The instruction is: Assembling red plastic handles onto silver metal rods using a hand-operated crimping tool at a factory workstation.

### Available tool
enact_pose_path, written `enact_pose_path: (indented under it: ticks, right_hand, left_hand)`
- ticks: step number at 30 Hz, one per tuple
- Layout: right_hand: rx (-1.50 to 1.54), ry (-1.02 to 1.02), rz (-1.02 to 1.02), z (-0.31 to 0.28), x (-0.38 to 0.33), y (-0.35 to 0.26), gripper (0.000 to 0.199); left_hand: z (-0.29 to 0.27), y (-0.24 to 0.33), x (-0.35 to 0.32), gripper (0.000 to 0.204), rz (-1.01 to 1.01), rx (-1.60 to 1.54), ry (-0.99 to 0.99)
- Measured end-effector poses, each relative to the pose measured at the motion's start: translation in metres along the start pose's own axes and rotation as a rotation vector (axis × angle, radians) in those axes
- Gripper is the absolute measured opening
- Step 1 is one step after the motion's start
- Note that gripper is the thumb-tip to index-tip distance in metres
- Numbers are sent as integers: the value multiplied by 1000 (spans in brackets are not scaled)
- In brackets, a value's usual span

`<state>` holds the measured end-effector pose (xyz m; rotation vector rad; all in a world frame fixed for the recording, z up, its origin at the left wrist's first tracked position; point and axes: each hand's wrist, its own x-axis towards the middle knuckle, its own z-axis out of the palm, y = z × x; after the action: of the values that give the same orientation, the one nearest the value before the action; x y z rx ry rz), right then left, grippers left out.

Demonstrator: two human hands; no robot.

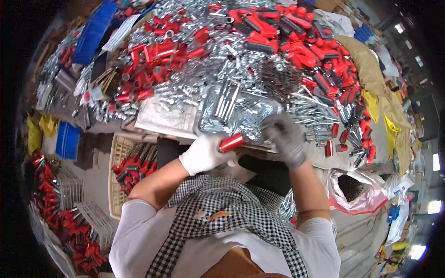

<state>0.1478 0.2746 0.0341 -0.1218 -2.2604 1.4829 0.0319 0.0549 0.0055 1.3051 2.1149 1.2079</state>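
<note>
Clock directions are read from the red tube (232, 142), with 12 o'clock pointing away from the person.

Far left: a blue bin (68, 141) stands at 9 o'clock. A beige crate (116, 176) at 8 o'clock contains red-handled parts. A pile of loose red sleeves (148, 65) lies on the bench between 10 and 11 o'clock.

Left hand (204, 154): white glove, at 8 o'clock. Thumb and fingers pinch the red tube, which is held tilted at the near edge of the bench, its right end raised.

Centre: a metal tray (200, 119), between 12 and 1 o'clock, holds small silver parts. Several longer bright metal pieces (226, 102) lie in it at 12 o'clock.

Right hand (283, 136): grey glove, at 3 o'clock, over the tray's near right corner. The glove is blurred; whether the fingers are spread or pinching a part cannot be determined.

Right: dark springs (280, 76) lie at 1 o'clock, metal rods (310, 109) at 2 o'clock. Red-and-black handles (301, 46) are heaped beyond, at 1 o'clock.

Step in hand (judged): the tube is held ready while the right hand works at the tray of small parts. Next move (judged): it calls for a steady left grip with the tube's free end unobstructed, and a fine right-hand pinch on one small part.
</note>
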Motion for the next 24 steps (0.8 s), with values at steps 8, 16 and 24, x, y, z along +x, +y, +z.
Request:
enact_pose_path:
  ticks: [8,16,24]
  right_hand:
    - [-422,-345,-332,-7,-2,-14,17]
    - [-140,-583,91,-48,70,-19,48]
    - [-1198,-1127,-1197,-278,256,207,52]
  left_hand:
    - [9,3,1,38,94,354,9]
    - [0,-9,19,29,11,111,-23]
    - [1,-10,24,20,97,76,63]
